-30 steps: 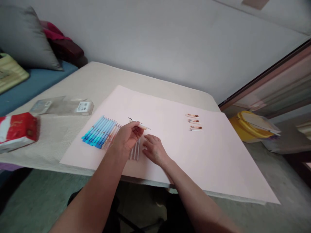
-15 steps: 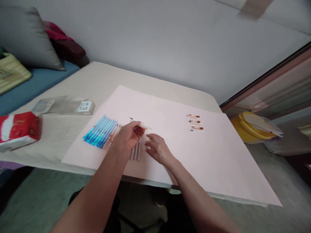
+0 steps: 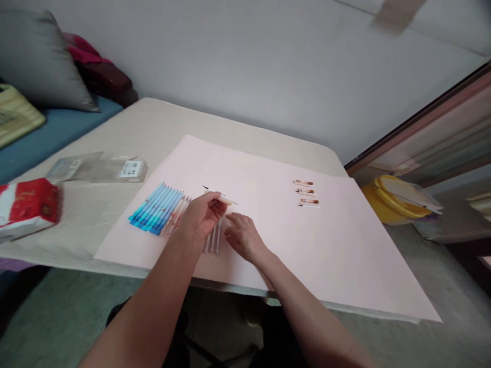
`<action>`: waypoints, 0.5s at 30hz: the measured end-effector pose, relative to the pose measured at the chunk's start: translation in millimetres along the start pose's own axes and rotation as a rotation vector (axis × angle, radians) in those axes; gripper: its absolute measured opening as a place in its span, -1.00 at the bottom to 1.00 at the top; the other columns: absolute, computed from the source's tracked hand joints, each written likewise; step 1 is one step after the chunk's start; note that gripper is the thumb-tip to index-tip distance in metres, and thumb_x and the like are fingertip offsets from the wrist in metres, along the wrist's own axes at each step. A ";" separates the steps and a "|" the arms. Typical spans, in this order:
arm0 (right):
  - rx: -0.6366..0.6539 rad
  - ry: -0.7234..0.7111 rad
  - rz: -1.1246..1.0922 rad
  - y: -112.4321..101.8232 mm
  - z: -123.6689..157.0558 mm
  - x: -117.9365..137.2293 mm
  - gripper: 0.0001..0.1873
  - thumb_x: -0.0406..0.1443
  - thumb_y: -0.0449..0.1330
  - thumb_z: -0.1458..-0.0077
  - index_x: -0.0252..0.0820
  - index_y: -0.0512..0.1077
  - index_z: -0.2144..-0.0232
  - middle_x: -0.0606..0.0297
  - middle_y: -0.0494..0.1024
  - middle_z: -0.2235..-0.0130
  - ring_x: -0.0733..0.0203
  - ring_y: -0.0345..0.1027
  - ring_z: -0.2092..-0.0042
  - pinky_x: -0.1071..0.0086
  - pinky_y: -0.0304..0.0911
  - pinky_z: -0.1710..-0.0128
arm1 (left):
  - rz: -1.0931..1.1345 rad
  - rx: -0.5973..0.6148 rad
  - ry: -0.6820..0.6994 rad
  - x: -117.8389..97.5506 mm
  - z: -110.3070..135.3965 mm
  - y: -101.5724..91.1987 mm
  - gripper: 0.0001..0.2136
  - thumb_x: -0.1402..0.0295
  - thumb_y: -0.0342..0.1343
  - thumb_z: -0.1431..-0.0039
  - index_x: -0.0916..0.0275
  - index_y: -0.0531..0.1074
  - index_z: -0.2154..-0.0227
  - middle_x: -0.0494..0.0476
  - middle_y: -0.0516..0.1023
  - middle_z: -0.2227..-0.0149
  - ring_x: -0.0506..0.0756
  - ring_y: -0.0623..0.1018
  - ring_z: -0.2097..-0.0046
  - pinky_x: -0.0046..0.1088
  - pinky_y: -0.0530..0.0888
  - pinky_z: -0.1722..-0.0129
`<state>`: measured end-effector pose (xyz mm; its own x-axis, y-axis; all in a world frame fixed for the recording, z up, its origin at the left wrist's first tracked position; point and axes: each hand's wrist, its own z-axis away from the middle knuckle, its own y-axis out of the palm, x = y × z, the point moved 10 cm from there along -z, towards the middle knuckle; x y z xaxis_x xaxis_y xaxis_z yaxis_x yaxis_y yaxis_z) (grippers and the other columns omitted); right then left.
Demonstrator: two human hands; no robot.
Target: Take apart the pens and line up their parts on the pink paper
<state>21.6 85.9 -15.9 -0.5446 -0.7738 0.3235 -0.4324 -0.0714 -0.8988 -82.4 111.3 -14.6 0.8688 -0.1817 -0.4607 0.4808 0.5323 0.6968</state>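
Note:
My left hand is closed in a pinch on a thin white pen refill with a dark tip. A short cream pen part shows beside the refill in the same fingers. Just to the right, my right hand hovers with its fingers loosely bent and apart, with nothing visible in them. Several blue pens lie in a row to the left. Pale brownish pens lie alongside them, partly hidden by my left hand. Several white, see-through sticks lie beneath my hands.
Across the pink sheet on the right lie three brown-and-cream pen parts and dark-tipped refills. A clear plastic package and a red-and-white pack lie on the left. A yellow bucket stands beyond the table's right edge.
The view has shifted very slightly. My right hand's fingertips have dipped a little, and my left hand keeps its hold on the refill.

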 end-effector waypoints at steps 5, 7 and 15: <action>-0.003 0.020 -0.011 -2.3 1.1 -1.7 -0.85 -0.37 0.21 0.01 -0.15 0.46 0.30 0.12 0.30 -0.12 -0.04 0.05 -0.17 0.04 0.06 -0.05 | -0.023 -0.005 -0.001 0.6 -0.6 -1.4 -0.90 0.65 0.10 0.02 0.37 0.37 0.53 0.13 0.48 0.53 -0.04 0.47 0.50 -0.57 0.47 0.51; 0.005 0.019 -0.012 -1.6 1.1 -1.3 -0.85 -0.38 0.20 0.01 -0.14 0.46 0.31 0.12 0.30 -0.12 -0.04 0.04 -0.17 0.03 0.05 -0.05 | -0.020 0.003 0.010 -0.5 -0.3 -0.6 -0.89 0.66 0.10 0.02 0.36 0.36 0.53 0.12 0.47 0.54 -0.04 0.47 0.51 -0.58 0.47 0.52; 0.023 0.021 -0.003 -7.8 5.4 1.4 -0.71 -0.51 0.12 0.10 -0.17 0.44 0.29 0.11 0.28 -0.14 -0.03 0.01 -0.19 0.04 0.02 -0.08 | -0.009 -0.005 -0.001 -0.5 -0.1 -0.3 -0.89 0.66 0.10 0.02 0.37 0.37 0.53 0.14 0.48 0.52 -0.04 0.48 0.50 -0.58 0.47 0.51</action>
<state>28.0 82.0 -10.0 -0.5588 -0.7600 0.3319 -0.4174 -0.0881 -0.9044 -83.0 111.3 -14.7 0.8645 -0.1876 -0.4663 0.4881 0.5346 0.6899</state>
